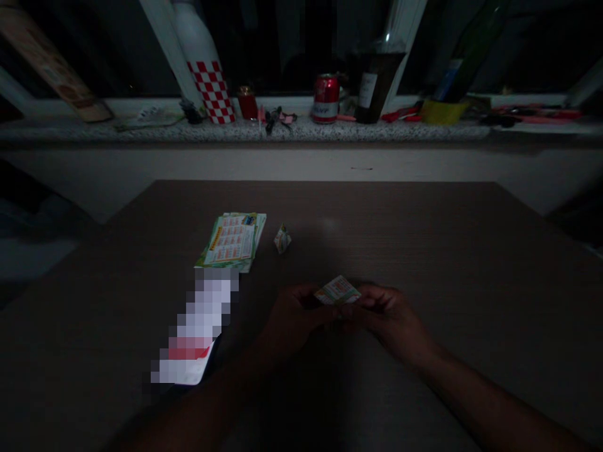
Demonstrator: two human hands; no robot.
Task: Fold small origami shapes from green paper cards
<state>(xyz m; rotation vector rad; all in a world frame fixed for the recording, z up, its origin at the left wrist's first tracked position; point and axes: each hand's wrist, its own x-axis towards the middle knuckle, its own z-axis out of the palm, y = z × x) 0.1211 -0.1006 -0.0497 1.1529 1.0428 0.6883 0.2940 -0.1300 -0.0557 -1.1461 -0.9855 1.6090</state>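
Observation:
A small folded paper [339, 290], diamond-shaped with printed orange and green patches, is pinched between both hands above the table. My left hand [296, 311] grips its left corner and lower edge. On the other side, my right hand [384, 311] closes on the right corner, its fingertips meeting the left ones at the bottom. Beyond my left hand a small folded paper figure [282, 239] rests on the table. A stack of printed leaflets [230, 242] lies farther left. The room is dim, and the fingers' undersides are hidden.
A phone with a lit, pixelated screen [195, 333] lies left of my left forearm on the wooden table [447, 251]. Along the stone windowsill [169, 133] behind stand a checkered bottle [211, 88], a red can [326, 99], a small jar [247, 103] and dark bottles.

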